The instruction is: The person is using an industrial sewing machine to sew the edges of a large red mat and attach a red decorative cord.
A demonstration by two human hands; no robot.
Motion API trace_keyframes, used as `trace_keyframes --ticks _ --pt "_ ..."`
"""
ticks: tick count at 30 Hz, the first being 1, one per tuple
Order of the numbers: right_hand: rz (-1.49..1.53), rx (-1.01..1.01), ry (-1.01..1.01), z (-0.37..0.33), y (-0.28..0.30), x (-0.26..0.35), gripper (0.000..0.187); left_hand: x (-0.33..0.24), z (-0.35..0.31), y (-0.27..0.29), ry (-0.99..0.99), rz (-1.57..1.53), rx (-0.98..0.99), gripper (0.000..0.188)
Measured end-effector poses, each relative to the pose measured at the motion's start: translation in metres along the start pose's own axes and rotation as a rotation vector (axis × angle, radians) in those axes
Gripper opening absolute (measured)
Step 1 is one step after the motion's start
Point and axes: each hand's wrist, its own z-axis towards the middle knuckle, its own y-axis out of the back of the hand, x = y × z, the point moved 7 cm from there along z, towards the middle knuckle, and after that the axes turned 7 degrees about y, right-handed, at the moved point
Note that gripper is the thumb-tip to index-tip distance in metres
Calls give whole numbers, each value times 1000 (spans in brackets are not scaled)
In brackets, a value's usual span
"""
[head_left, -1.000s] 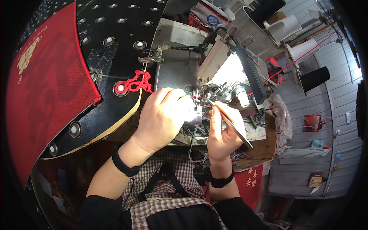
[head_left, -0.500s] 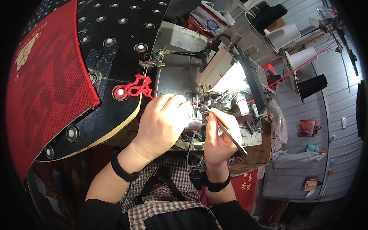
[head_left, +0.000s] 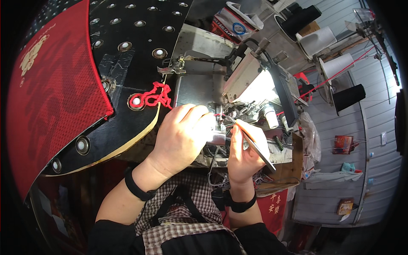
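Note:
My left hand (head_left: pixel 182 138) is closed in a pinch beside the needle area of a sewing machine (head_left: pixel 244 83), under its bright lamp. A short red strand shows between its fingertips and the needle. A tangled red yarn chain (head_left: pixel 165 98) lies on the table edge and runs under this hand. In my right hand (head_left: pixel 246 155) is a pair of slim metal tweezers (head_left: pixel 260 153), gripped like a pen. Their tips reach toward the red strand near the presser foot; glare hides whether they touch it.
At left a black table (head_left: pixel 140 51) with white ball rollers carries a red textile mat (head_left: pixel 59 93). White and black thread cones (head_left: pixel 338 68) stand at the right, with a red thread running from them. A printed bag (head_left: pixel 236 23) lies behind the machine.
The view has shifted slightly, moving the scene a little to the right. Both hands keep nearly the same hold and place; the tweezers stay near the needle.

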Motion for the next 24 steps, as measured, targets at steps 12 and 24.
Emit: trace_keyframes --ticks 12,24 --pt "13 15 3 -1 -2 -3 14 -1 0 -1 -8 14 6 25" --pt "24 35 10 -1 -4 -1 15 -1 1 0 -4 20 9 24"
